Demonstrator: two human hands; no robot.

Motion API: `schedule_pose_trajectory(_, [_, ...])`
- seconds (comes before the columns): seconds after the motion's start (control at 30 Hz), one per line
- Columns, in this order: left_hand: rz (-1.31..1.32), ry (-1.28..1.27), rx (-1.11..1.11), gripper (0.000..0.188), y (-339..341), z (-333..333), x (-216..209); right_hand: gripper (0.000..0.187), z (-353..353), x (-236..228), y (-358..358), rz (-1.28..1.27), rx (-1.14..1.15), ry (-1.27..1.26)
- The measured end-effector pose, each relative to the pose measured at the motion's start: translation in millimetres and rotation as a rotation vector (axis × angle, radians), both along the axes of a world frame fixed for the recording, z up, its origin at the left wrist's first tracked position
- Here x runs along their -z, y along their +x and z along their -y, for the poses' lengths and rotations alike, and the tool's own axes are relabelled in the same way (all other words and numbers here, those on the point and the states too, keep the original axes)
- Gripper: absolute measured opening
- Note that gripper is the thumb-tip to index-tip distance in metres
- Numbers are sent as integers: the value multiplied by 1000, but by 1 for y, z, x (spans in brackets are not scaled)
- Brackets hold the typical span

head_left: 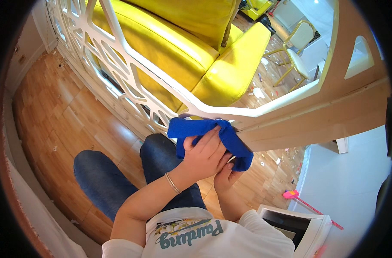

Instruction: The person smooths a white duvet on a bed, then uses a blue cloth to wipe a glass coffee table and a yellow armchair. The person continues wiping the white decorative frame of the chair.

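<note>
A blue cloth (pixel 191 127) is bunched against the edge of a white openwork partition (pixel 314 117), where the lattice part meets a broad pale beam. My left hand (pixel 206 154), with a thin bracelet on its wrist, lies over the cloth with fingers bent and pressed into it. Just below and to the right, my right hand (pixel 226 175) grips the cloth's lower edge between thumb and fingers. Part of the right hand's fingers is hidden by the cloth and the left hand. One cloth end hangs to the right over the beam's edge.
Behind the partition stands a yellow sofa (pixel 161 45), with a gold-framed chair (pixel 300 36) farther right. Scraps litter the wooden floor (pixel 62 116). A pink broom (pixel 291 194) and a white cabinet (pixel 319 230) are at the lower right. My knees are close to the partition.
</note>
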State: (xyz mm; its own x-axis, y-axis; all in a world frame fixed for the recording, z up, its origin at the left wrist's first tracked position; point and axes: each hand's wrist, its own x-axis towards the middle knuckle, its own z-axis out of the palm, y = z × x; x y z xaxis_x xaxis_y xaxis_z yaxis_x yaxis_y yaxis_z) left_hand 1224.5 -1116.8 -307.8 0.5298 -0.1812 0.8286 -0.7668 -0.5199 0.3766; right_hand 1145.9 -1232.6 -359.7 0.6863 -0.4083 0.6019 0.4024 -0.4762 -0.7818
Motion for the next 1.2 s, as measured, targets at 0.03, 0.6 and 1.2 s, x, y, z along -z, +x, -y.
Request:
schedule_pose_trajectory(0.03, [29,27,-43,57,0,-3,1,63,-1,0,0,-21,15,-21])
schedule_pose_trajectory(0.6, [4,-48,161,39,18,-14,-5,68,-21,-20,28,323,3,-95])
schedule_pose_trajectory(1.2, [-50,-335,508,45,48,7,-103,80,-2,-71,42,370,-27,-306])
